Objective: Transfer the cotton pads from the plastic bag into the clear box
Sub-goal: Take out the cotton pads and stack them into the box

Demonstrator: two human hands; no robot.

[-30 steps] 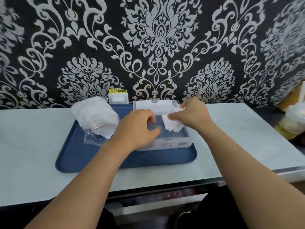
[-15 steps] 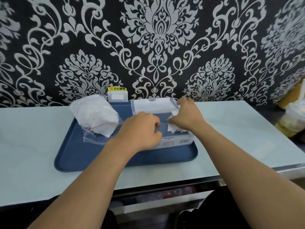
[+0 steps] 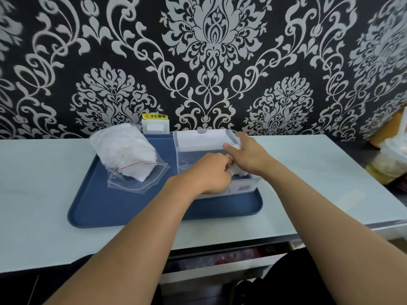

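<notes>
A clear plastic bag (image 3: 125, 150) with a red zip line lies on the left of the blue tray (image 3: 123, 208), its mouth open toward me and white cotton pads showing inside. The clear box (image 3: 193, 148) stands on the tray's right half with its lid raised at the back. My right hand (image 3: 248, 157) reaches into the box and grips a bunch of white cotton pads (image 3: 239, 171) at the box's right side. My left hand (image 3: 209, 175) hovers over the box's front part, fingers curled, its fingertips touching the same pads.
The tray sits on a pale table against a patterned wall. A white wall socket (image 3: 155, 126) with a yellow label is behind the tray. A yellowish plastic bag (image 3: 392, 159) sits at the far right.
Both hands have sunk lower into the box and come together over the pads. The bag has stayed in place.
</notes>
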